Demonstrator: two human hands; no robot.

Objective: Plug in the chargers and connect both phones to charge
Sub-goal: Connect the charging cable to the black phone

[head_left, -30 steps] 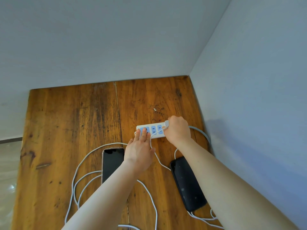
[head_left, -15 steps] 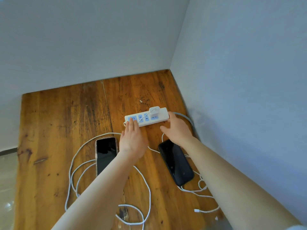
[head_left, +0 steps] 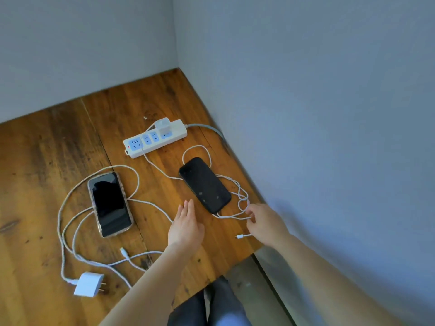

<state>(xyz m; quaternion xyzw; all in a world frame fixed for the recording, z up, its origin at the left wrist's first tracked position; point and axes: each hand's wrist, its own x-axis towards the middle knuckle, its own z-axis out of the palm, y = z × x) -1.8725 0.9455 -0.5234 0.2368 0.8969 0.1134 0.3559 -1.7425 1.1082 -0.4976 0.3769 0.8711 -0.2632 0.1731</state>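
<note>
The right hand (head_left: 263,223), its grip loosely curled on the white cable (head_left: 231,217), is nearest the loose plug end (head_left: 239,236) by the table's (head_left: 58,149) right edge, just below the black phone (head_left: 204,184), while the left hand (head_left: 186,225) stays open and empty.
</note>
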